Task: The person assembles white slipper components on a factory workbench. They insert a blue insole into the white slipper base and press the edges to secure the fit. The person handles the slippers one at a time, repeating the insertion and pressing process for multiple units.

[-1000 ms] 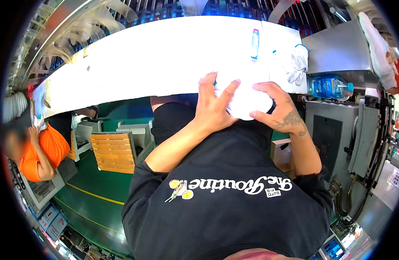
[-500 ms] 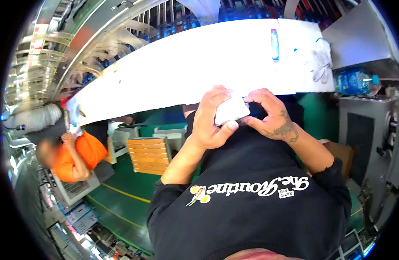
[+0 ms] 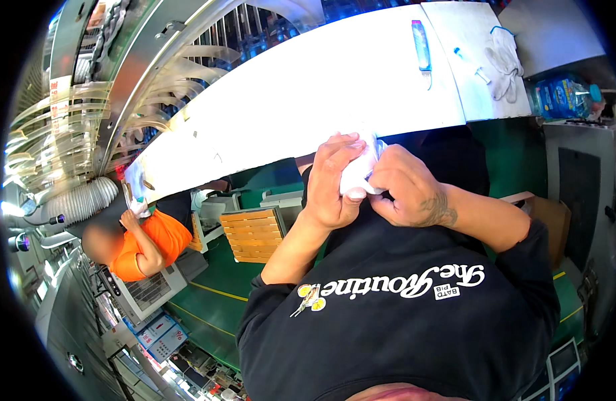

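Note:
Just off the near edge of the white tabletop, a white bundle sits between my hands. It is soft-looking and creased; glare hides whether it is cloth or thin plastic. My left hand wraps around its left side, thumb low on the near face. On the other side my right hand is closed, its curled fingers pinching the bundle's right edge.
A slim blue tool with a pink end lies on the tabletop. White gloves rest farther right, beside a blue bottle. To the left, a person in orange works near a wooden slatted seat.
My right hand has gone from spread fingers beside the bundle to a closed grip on its edge. The bundle looks more creased and drawn out. The view has shifted slightly.

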Action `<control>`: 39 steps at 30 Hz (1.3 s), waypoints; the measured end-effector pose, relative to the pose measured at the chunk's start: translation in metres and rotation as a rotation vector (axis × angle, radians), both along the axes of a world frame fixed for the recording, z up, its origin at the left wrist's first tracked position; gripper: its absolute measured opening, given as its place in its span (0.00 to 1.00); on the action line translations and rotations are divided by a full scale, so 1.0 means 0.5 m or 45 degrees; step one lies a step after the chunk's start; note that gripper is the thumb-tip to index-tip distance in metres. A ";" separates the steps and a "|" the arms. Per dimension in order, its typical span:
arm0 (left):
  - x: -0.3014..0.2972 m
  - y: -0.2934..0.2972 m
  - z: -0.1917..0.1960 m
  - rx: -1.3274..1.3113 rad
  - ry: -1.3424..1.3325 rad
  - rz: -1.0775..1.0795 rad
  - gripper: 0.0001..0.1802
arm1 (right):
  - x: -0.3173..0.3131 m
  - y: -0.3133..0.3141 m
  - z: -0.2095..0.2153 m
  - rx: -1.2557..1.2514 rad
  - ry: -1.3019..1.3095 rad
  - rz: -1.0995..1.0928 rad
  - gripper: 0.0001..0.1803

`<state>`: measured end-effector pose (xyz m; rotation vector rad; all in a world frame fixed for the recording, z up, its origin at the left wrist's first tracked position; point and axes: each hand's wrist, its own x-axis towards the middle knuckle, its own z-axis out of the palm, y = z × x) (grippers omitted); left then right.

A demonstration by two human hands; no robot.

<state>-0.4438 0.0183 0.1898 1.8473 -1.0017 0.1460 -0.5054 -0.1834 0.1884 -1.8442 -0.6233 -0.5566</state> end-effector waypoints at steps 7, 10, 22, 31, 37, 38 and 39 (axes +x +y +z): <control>0.011 0.027 0.019 0.063 0.055 -0.202 0.31 | 0.032 -0.046 -0.020 0.043 0.131 0.342 0.23; -0.002 0.038 0.024 0.083 0.146 -0.215 0.29 | 0.040 -0.052 -0.029 0.224 0.579 0.537 0.30; -0.052 0.037 0.128 0.747 -0.143 0.415 0.23 | 0.029 0.073 -0.078 0.122 0.119 -0.141 0.27; -0.021 0.046 0.123 0.818 -0.047 0.351 0.33 | 0.086 0.063 -0.067 0.305 0.373 0.123 0.18; 0.011 0.058 0.086 0.704 -0.204 0.360 0.27 | 0.116 0.043 -0.069 0.344 0.616 0.259 0.20; 0.016 0.060 0.082 0.692 -0.219 0.363 0.26 | 0.119 0.041 -0.069 0.366 0.675 0.283 0.20; 0.018 0.064 0.079 0.680 -0.233 0.367 0.25 | 0.119 0.043 -0.071 0.372 0.768 0.261 0.22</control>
